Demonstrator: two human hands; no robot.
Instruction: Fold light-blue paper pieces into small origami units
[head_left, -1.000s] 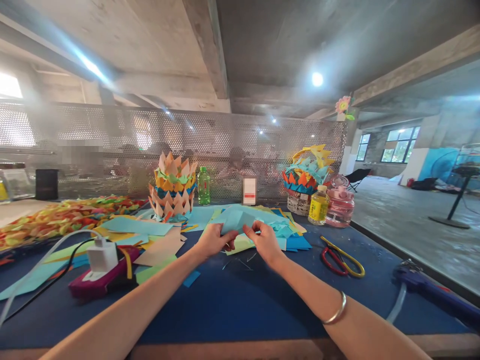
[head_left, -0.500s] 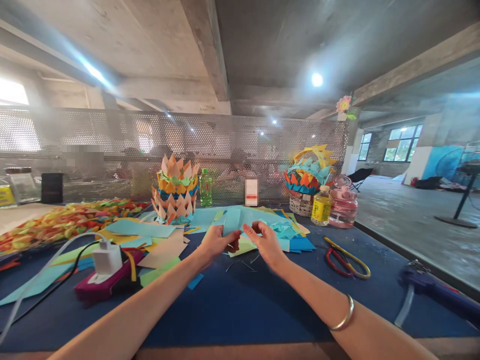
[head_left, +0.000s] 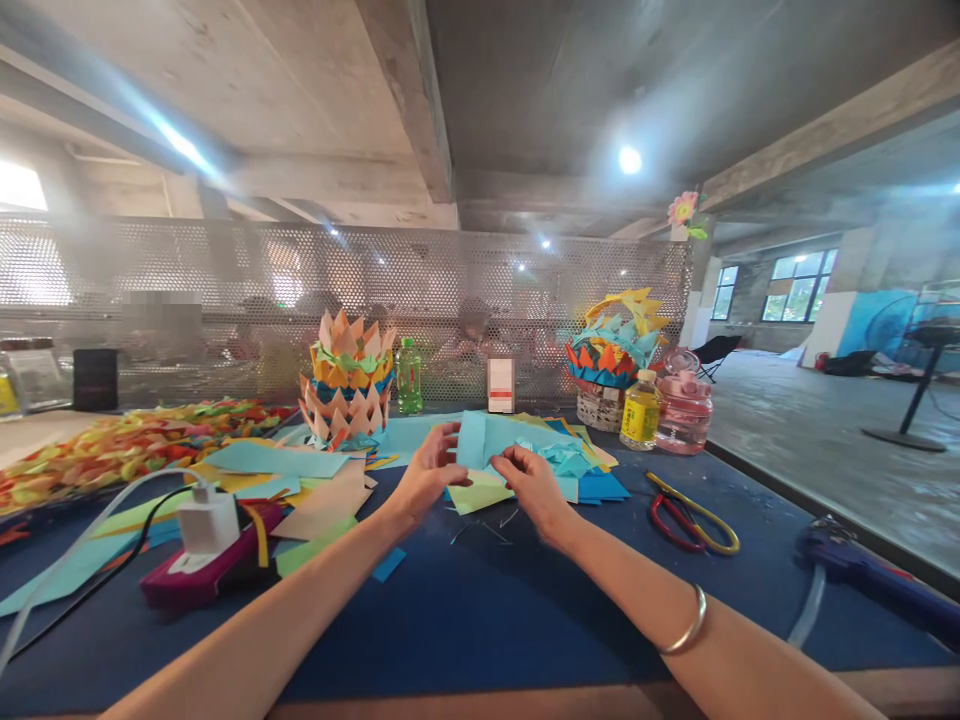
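Observation:
A light blue paper piece (head_left: 472,440) with a fold line is pinched at its lower right by my right hand (head_left: 529,485). On the other side of it my left hand (head_left: 429,475) has its fingers apart, close to the paper's left edge, with nothing gripped. Under and behind the hands lie pale green paper (head_left: 480,494) and crumpled light blue paper pieces (head_left: 559,456). A tiered paper craft (head_left: 347,385) with pointed petals stands beyond my left hand. Another petalled craft on a woven basket (head_left: 600,407) stands back right.
Red-and-yellow-handled scissors (head_left: 694,515) and a blue glue gun (head_left: 862,570) lie at the right. Behind them stand a yellow-labelled bottle (head_left: 640,410) and a pink jug (head_left: 684,412). A charger in a purple power strip (head_left: 187,585), cables and a petal pile (head_left: 150,445) are left.
My left hand has let go of the light blue paper and spread its fingers, shifting slightly left. The paper now shows more of its face, still in my right hand.

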